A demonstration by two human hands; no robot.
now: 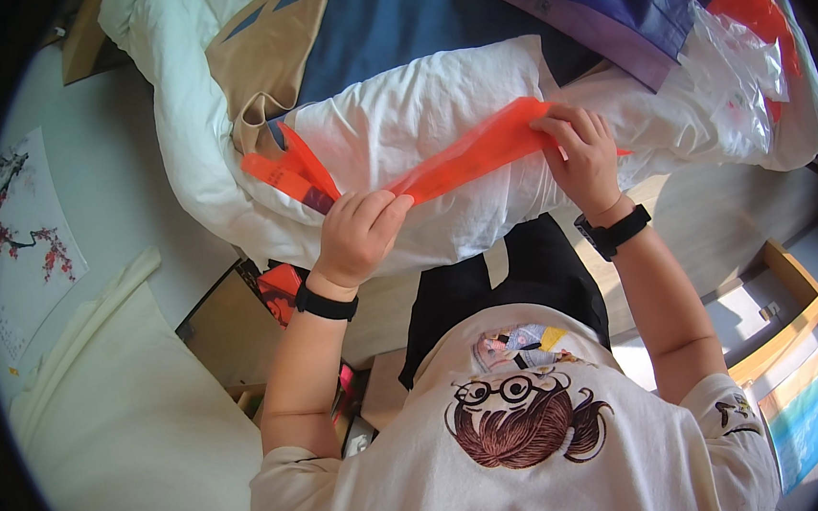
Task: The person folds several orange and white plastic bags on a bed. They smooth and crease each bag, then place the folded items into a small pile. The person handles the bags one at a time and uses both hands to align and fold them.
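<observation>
The red-orange plastic strip [482,150] stretched over the near side of the white quilt [434,85], pinched by the left hand [357,233] and, near its right end, the right hand [582,157], apparently for tautness, while a purple bag [616,13] lay far right.

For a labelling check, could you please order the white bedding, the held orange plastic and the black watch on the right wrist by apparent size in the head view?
1. White bedding, by far the largest
2. Orange plastic
3. Black watch, clearly the smallest
</observation>
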